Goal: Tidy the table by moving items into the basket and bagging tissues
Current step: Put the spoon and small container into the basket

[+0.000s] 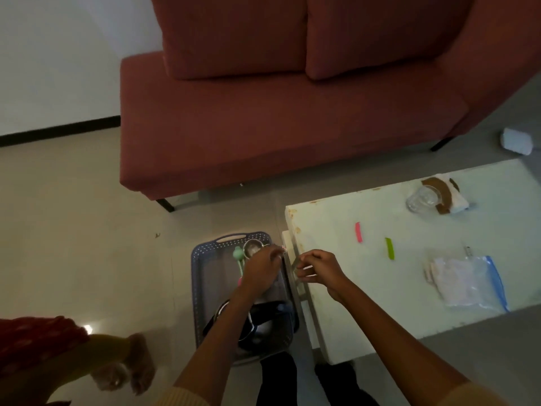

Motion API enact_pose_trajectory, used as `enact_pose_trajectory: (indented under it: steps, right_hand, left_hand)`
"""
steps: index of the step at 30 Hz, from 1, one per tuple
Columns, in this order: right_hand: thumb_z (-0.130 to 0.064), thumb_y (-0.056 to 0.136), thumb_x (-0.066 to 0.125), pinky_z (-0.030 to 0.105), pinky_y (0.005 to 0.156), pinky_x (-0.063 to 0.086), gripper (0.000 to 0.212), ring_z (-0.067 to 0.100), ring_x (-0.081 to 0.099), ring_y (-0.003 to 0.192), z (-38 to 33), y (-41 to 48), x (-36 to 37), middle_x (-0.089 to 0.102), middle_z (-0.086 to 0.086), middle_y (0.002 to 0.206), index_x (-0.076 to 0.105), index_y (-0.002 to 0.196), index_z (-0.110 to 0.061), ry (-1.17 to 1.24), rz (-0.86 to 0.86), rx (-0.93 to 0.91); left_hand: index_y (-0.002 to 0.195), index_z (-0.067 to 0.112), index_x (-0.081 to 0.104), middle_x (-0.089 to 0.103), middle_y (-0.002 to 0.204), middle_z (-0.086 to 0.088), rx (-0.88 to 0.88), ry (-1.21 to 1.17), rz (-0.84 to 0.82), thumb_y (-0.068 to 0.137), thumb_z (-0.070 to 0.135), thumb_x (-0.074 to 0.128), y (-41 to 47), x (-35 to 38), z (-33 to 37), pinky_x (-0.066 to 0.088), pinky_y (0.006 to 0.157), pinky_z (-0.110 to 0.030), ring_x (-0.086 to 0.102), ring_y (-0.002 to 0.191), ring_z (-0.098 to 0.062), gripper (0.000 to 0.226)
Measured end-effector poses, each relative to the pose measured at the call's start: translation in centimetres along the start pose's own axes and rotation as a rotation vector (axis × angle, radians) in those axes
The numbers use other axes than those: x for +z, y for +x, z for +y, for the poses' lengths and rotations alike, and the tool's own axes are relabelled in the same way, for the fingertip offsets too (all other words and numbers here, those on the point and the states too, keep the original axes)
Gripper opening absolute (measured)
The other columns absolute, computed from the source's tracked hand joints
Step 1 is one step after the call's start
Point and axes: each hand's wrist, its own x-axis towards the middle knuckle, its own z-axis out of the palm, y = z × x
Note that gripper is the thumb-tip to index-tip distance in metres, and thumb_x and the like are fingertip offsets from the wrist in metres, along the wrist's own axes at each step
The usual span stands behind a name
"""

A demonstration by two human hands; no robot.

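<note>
pale table (pixel 336 230), two clips (pixel 358 232), one bag (pixel 468 282); left grip (pixel 262 266) on small item (pixel 282 249), right grip (pixel 317 268) unclear

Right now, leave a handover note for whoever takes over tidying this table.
Left hand over the basket, right hand at the table edge; both with curled fingers, grip unclear.
Done: green utensil, metal cup and a dark item lie in the basket; the zip bag on the table holds pale sheets, likely tissues.
Left: pink clip, green clip, glass and brown-and-white cloth on the table.
</note>
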Motion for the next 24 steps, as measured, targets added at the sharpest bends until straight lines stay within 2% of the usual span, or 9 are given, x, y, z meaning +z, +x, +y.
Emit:
enact_pose_trajectory:
  steps: [3,5,10,14,18,21,24]
  right_hand:
    - [-0.008,0.091,0.052,0.026,0.061,0.054,0.012,0.022,0.065,0.067,-0.5,-1.9,-3.2,0.066,0.012,0.079,0.063,0.088,-0.004,0.005,-0.014,-0.035]
    - [-0.007,0.089,0.053,0.024,0.059,0.052,0.011,0.021,0.065,0.068,-0.4,-3.2,-5.9,0.067,0.013,0.08,0.063,0.085,-0.005,0.01,-0.02,-0.067]
    - [-0.007,0.087,0.054,0.025,0.062,0.052,0.013,0.021,0.066,0.068,1.4,-6.6,-14.0,0.067,0.011,0.076,0.062,0.077,-0.008,0.021,-0.063,-0.113]
    - [-0.009,0.088,0.054,0.026,0.064,0.052,0.013,0.021,0.067,0.069,4.5,-9.4,-21.8,0.068,0.011,0.077,0.061,0.078,-0.009,0.097,-0.071,-0.1]
    - [-0.011,0.09,0.054,0.027,0.066,0.052,0.014,0.022,0.067,0.071,7.7,-11.7,-29.0,0.068,0.012,0.08,0.061,0.078,-0.009,0.129,-0.039,-0.096]
    - [-0.011,0.09,0.054,0.028,0.067,0.052,0.013,0.022,0.066,0.071,9.2,-12.6,-33.2,0.068,0.011,0.081,0.061,0.08,-0.009,0.146,-0.023,-0.089]
    - [-0.011,0.089,0.054,0.029,0.068,0.052,0.011,0.021,0.066,0.071,9.8,-12.8,-36.2,0.068,0.011,0.081,0.062,0.082,-0.008,0.164,-0.01,-0.088]
  left_hand:
    - [0.111,0.007,0.065,0.066,0.114,-0.009,0.12,0.018,-0.049,0.09,0.004,0.047,-1.3,2.0,2.8,0.041,0.087,-0.023,0.06,0.106,-0.023,0.028]
    - [0.112,0.006,0.064,0.067,0.112,-0.009,0.153,0.01,-0.077,0.089,0.002,0.047,-2.2,3.9,4.9,0.041,0.087,-0.022,0.061,0.106,-0.021,0.029]
    - [0.11,0.007,0.065,0.069,0.109,-0.007,0.161,0.009,-0.104,0.088,0.0,0.047,-4.3,10.6,11.1,0.043,0.086,-0.021,0.062,0.102,-0.019,0.029]
    - [0.106,0.006,0.066,0.07,0.104,-0.009,0.152,-0.043,-0.118,0.09,0.004,0.05,-6.6,17.6,16.7,0.048,0.085,-0.027,0.064,0.092,-0.02,0.023]
    - [0.104,0.003,0.066,0.069,0.103,-0.013,0.149,-0.064,-0.173,0.088,0.001,0.05,-8.7,23.6,21.7,0.048,0.08,-0.024,0.059,0.08,-0.016,0.023]
    - [0.105,0.002,0.066,0.07,0.102,-0.015,0.164,-0.03,-0.218,0.088,0.0,0.048,-9.3,26.9,24.4,0.045,0.07,-0.013,0.058,0.069,-0.011,0.025]
    - [0.106,0.002,0.066,0.069,0.103,-0.015,0.166,-0.007,-0.248,0.088,0.0,0.048,-9.1,29.1,26.5,0.045,0.071,-0.014,0.057,0.066,-0.005,0.025]
